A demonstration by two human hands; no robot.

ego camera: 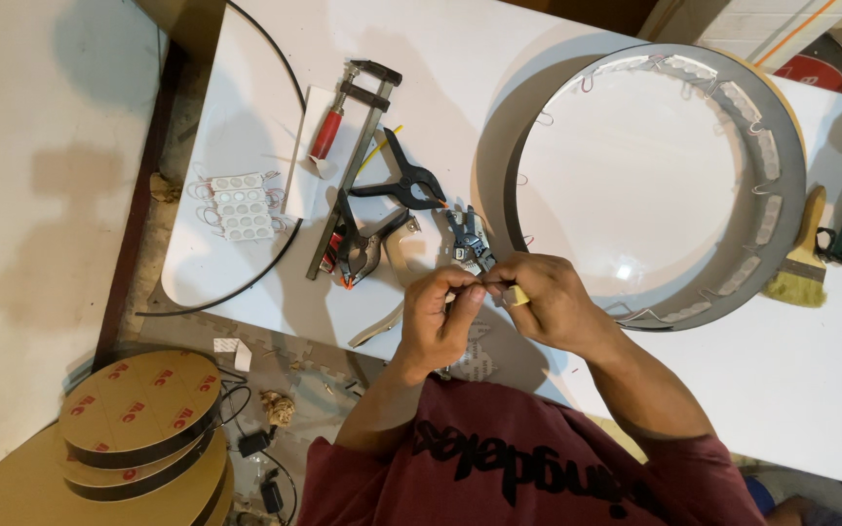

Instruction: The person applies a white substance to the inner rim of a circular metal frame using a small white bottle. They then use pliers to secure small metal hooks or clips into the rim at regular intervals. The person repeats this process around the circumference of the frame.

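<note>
My left hand [438,310] and right hand [546,300] together, pinching a small yellow piece [517,295] | white bench [811,380] | grey ring [782,146] at 1 o'clock | clamps [403,183] at 11 o'clock

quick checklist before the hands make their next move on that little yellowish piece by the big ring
1. Left hand has a pinch near the small piece: ok, fingertips meet over it.
2. Right hand holds the yellowish piece: ok, it shows at the fingertips.
3. What the piece connects to: cannot tell, fingers hide it.
4. Large round ring lying flat on the white table: ok.
5. Black spring clamp and red-handled bar clamp lying beside the hands: ok, on the table.
6. Paintbrush apart from the hands: ok, beyond the ring.
</note>
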